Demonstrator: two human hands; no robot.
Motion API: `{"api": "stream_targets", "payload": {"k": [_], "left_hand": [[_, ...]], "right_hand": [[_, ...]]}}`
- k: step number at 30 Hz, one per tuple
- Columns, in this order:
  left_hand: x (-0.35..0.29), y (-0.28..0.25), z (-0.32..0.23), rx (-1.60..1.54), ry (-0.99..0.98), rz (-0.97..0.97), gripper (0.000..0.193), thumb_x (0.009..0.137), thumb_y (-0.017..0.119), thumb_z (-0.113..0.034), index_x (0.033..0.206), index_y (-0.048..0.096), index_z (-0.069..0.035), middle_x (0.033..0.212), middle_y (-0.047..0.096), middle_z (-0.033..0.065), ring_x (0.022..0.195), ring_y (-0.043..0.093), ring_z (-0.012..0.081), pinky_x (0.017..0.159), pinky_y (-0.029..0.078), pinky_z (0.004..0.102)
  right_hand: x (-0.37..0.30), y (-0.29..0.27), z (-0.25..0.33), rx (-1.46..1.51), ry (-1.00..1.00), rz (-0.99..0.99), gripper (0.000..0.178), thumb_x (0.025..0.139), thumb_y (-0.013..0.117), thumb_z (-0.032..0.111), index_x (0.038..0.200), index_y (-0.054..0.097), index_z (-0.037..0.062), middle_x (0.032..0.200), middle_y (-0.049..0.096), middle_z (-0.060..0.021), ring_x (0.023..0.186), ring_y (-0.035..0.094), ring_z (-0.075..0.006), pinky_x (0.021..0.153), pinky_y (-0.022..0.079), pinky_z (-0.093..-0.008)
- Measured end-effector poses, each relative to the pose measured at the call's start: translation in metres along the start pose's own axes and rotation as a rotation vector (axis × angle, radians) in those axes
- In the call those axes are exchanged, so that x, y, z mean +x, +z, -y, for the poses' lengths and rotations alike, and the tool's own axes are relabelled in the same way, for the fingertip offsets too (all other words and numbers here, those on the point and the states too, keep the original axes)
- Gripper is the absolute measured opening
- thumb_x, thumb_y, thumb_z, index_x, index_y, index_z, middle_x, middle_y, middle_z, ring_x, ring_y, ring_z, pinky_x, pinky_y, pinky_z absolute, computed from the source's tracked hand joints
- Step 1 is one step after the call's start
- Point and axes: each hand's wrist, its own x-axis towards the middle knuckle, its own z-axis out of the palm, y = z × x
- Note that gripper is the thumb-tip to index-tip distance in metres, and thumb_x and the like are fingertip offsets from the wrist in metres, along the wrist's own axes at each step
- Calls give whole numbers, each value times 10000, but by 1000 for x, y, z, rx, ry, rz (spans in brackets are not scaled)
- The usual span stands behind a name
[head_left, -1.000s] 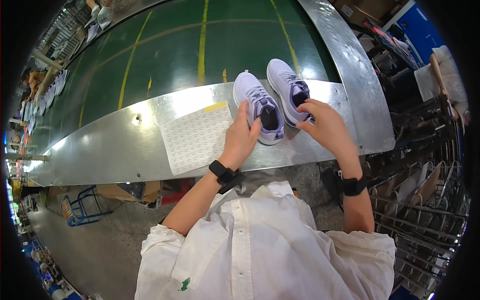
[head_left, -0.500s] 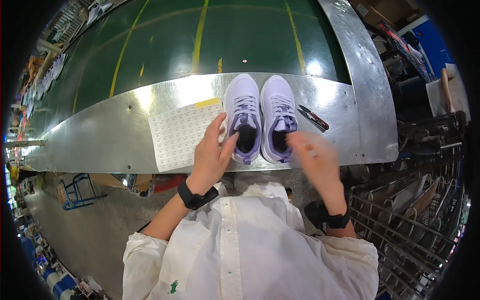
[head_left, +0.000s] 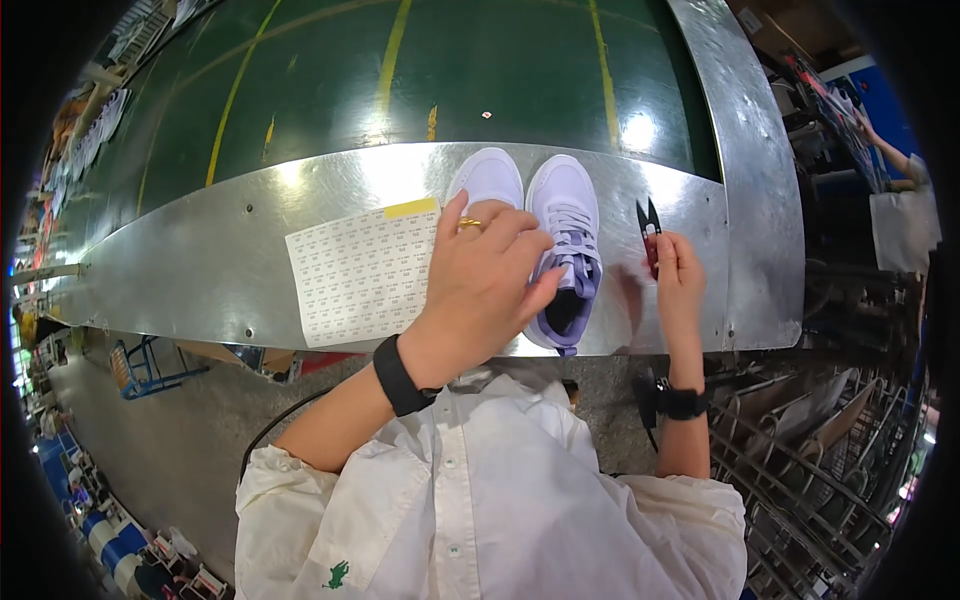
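Note:
Two lavender sneakers stand side by side on the metal edge of the table, toes pointing away from me. My left hand (head_left: 480,265) lies over the left sneaker (head_left: 490,172), fingers bent around its upper; its laces and opening are hidden. The thumb reaches toward the right sneaker (head_left: 565,210), whose white laces and dark inside show. To the right of the shoes, my right hand (head_left: 680,275) grips a pair of red-handled thread snips (head_left: 651,236), black blades pointing away from me. The snips are just above or at the metal surface; I cannot tell which.
A white label sheet (head_left: 360,275) with a yellow strip lies left of the shoes. Beyond the metal ledge (head_left: 190,260) is a green surface (head_left: 330,90) with yellow lines. Wire racks (head_left: 800,450) stand at the lower right. At the far right another person's arm (head_left: 885,145) shows.
My left hand has moved from beside the left sneaker to over it. My right hand has left the right sneaker and picked up the snips, which now point away from me.

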Motion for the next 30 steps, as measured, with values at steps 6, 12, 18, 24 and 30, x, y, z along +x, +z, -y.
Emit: {"api": "stream_targets", "payload": {"k": [6, 12, 18, 24, 30], "left_hand": [[-2, 21, 3, 40, -62, 15, 182, 721, 674, -184, 835, 575, -82, 784, 589, 55, 914, 561, 266, 1006, 281, 565], [-1, 25, -1, 9, -100, -17, 175, 730, 652, -165, 801, 526, -66, 713, 574, 61, 886, 572, 264, 1009, 258, 592], [-4, 32, 2, -19, -73, -48, 175, 730, 647, -144, 782, 507, -52, 703, 566, 83, 851, 578, 272, 1003, 266, 595], [-6, 33, 3, -9, -61, -33, 163, 727, 640, -129, 775, 503, -54, 691, 564, 82, 857, 584, 272, 1004, 271, 591], [-6, 34, 5, -12, -31, -59, 164, 726, 640, -123, 774, 496, -62, 678, 556, 65, 865, 586, 268, 1005, 275, 589]], "right_hand": [[-7, 0, 74, 165, 16, 258, 180, 854, 662, 156, 984, 618, 40, 726, 569, 8, 647, 493, -67, 570, 401, -221], [-5, 5, 88, 84, -3, 354, 168, 797, 719, 142, 869, 630, 19, 686, 606, -36, 614, 514, -77, 562, 415, -237], [-10, 12, 89, 168, 24, 300, 171, 793, 723, 144, 869, 637, 16, 694, 632, -53, 613, 546, -90, 555, 427, -237], [-7, 11, 97, 55, -62, 345, 164, 790, 722, 144, 857, 642, 19, 709, 647, -60, 608, 564, -102, 547, 439, -248], [-4, 11, 97, 97, 12, 370, 162, 788, 722, 145, 858, 645, 21, 704, 650, -76, 602, 585, -124, 549, 449, -257]]}}
